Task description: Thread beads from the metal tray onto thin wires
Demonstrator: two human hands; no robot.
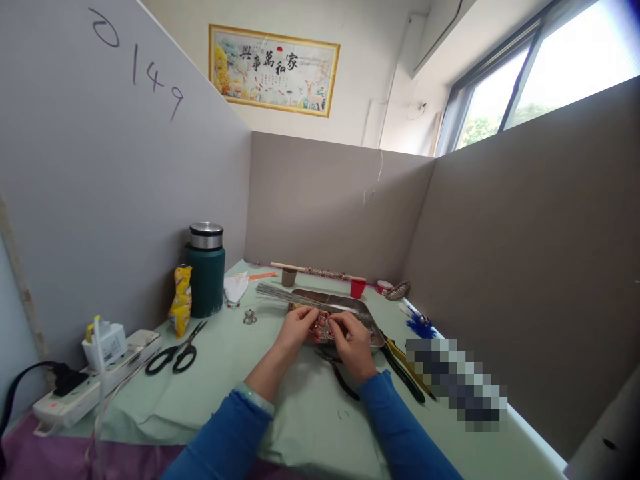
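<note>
Both hands meet over a shallow metal tray (363,308) that holds small red and pale beads (320,331). My left hand (296,328) pinches thumb against fingers at the tray's near left side. Facing it, my right hand (353,339) has its fingertips pressed together just above the beads. What sits between the fingertips is too small to make out. A bundle of thin straight wires (283,293) lies across the tray's left edge and runs under or behind the fingers. Pliers with dark handles (345,383) lie below my right wrist, partly hidden.
Left are scissors (183,350), a green flask (207,283), a yellow packet (181,300) and a power strip (65,400). Green-handled pliers (403,373) lie right of the tray. Behind it stand a brown cup (289,277), a red cup (357,288) and a beaded stick (325,274). Partitions enclose the table.
</note>
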